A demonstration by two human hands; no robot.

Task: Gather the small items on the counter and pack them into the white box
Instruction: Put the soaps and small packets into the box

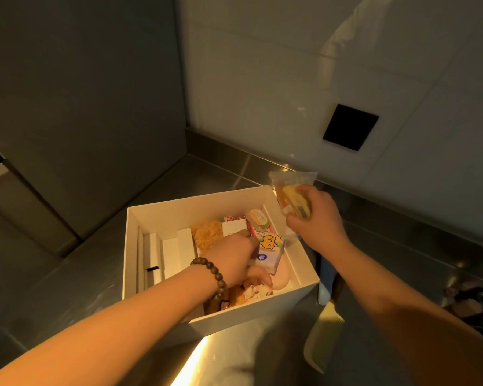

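Observation:
The white box (179,207) stands open on the steel counter, partly filled with small cartons, a yellow textured snack (207,232) and wrapped sweets. My left hand (232,257), a bead bracelet at its wrist, reaches inside the box and grips a small tissue pack with a cartoon print (271,249). My right hand (315,218) hovers over the box's right rim and holds a clear-wrapped yellow snack packet (290,196). A pink round item (280,277) lies under the tissue pack.
The steel counter (215,174) meets a white tiled wall with a black square panel (350,126). A white comb-like object (322,338) lies right of the box. Dark items (469,299) sit at the far right. A grey cabinet (81,107) rises at the left.

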